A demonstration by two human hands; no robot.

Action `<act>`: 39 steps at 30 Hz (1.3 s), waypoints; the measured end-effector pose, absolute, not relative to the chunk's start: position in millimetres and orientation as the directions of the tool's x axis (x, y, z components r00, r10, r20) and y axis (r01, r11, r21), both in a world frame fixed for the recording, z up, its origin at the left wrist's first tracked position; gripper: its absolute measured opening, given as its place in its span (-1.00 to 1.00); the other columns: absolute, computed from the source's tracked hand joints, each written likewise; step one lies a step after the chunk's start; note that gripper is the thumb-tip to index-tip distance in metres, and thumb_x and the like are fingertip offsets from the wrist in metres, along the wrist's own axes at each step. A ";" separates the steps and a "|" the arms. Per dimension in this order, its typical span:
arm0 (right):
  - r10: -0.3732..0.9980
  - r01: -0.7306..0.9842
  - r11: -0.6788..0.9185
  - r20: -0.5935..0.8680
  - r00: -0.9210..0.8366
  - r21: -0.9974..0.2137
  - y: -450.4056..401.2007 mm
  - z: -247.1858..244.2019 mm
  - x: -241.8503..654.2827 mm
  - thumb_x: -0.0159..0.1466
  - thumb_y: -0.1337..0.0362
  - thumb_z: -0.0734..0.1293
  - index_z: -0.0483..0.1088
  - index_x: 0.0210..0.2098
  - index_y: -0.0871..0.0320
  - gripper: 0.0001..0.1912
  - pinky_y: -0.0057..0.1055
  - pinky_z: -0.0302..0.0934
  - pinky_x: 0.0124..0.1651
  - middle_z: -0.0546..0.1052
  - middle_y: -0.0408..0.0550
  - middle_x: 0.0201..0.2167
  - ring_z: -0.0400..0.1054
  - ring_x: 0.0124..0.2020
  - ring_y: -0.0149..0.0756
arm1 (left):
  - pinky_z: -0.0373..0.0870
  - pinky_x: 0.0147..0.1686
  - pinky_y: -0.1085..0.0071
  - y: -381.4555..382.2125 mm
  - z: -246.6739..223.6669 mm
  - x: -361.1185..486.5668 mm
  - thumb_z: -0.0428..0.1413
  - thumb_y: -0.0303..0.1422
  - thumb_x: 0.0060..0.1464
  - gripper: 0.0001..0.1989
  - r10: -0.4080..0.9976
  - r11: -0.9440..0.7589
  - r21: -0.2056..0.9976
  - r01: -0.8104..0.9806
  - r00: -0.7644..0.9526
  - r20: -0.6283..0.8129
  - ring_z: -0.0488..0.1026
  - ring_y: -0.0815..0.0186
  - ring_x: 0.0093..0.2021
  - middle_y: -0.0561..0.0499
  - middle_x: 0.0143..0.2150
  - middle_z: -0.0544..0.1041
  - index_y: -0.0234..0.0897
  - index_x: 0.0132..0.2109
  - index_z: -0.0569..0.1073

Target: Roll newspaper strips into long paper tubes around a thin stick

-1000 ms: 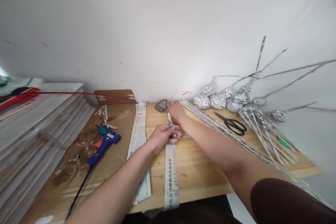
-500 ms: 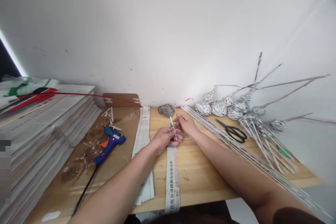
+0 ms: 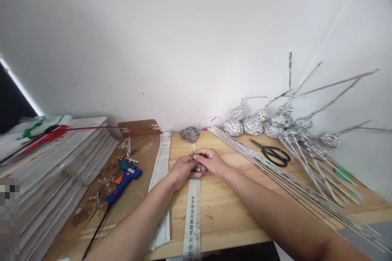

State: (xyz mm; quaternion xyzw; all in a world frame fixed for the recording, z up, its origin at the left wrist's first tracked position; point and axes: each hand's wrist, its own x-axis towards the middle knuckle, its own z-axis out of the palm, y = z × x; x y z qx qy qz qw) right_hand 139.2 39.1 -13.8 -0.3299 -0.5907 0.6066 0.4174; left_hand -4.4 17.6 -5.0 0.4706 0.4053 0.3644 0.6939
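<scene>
A long newspaper strip [image 3: 192, 216] runs from the table's front edge up to my hands, and its far end is rolled into a narrow tip. My left hand [image 3: 183, 168] is closed around the rolled end. Against the same roll my right hand [image 3: 210, 160] pinches with thumb and fingers, touching the left. Fingers cover most of the rolled part, and only a thin pale tip shows above them. Just beyond the hands lies a crumpled grey cloth [image 3: 190, 134]. Left of the strip is a stack of flat newspaper strips [image 3: 161, 171].
On brown cardboard [image 3: 143, 187] at left rests a blue glue gun [image 3: 125, 183], near a tall newspaper pile [image 3: 70, 163]. To the right lie long paper rods [image 3: 263, 159], black scissors [image 3: 272, 154] and several woven paper gourds [image 3: 252, 124] along the wall.
My right hand has come in from the upper right, closing onto the rolled paper beside my left hand. The view has shifted slightly.
</scene>
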 end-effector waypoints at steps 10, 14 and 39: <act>0.936 -0.485 -0.187 -0.005 -0.352 -0.854 58.7 -14.0 152.7 -0.03 0.13 0.48 0.49 -0.40 0.26 -0.69 -0.45 0.23 -0.35 0.52 -0.07 -0.45 0.36 -0.47 -0.43 | 0.36 -0.44 0.42 50.9 49.0 -21.3 -0.02 -0.01 0.05 -0.52 0.897 0.106 0.912 0.397 0.358 -0.260 0.48 0.18 -0.23 -0.19 -0.17 0.53 -0.36 -0.21 0.49; 0.935 -0.487 -0.224 -0.044 -0.353 -0.844 60.7 -13.5 153.6 -0.04 0.14 0.49 0.49 -0.41 0.26 -0.69 -0.50 0.19 -0.42 0.48 -0.12 -0.51 0.31 -0.52 -0.48 | 0.27 -0.11 0.24 101.1 44.0 -13.1 -0.15 -0.19 0.19 -0.58 0.949 -0.314 0.508 0.802 0.256 0.183 0.38 0.10 -0.05 -0.25 -0.06 0.48 -0.35 -0.09 0.48; 0.931 -0.462 -0.211 -0.033 -0.364 -0.862 62.5 -13.5 153.1 -0.01 0.18 0.48 0.50 -0.40 0.24 -0.74 -0.50 0.20 -0.42 0.41 -0.17 -0.55 0.27 -0.54 -0.50 | 0.09 0.08 0.24 125.5 10.0 -2.8 -0.13 -0.22 0.18 -0.42 0.884 -0.457 0.183 0.871 0.421 0.204 0.25 0.15 0.13 -0.22 0.17 0.31 -0.35 0.29 0.04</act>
